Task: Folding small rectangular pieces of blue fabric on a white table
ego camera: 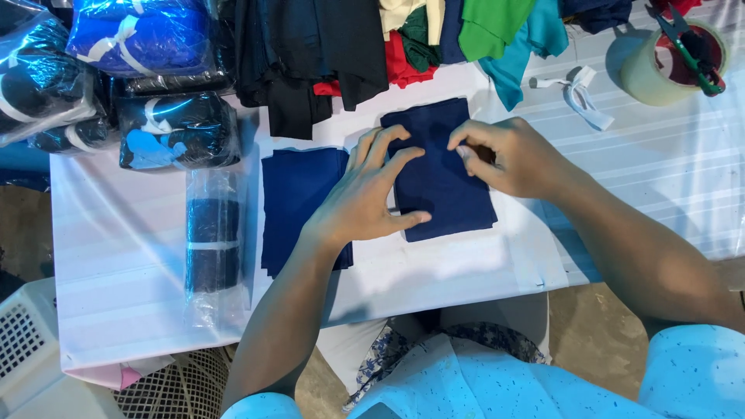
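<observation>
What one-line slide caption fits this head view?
Left hand presses and right hand pinches a navy fabric piece on a white table, beside a second navy piece.

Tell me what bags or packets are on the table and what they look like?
Blue packet: top left, puffy clear plastic over bright blue cloth with white trim.
Dark packet: below it, shiny plastic over black cloth, with a light blue patch.
Two dark packets: far left edge, black cloth with white bands.
Long clear bag: beside the left navy cloth pile, holding a dark folded piece.
No signs or screens.
</observation>
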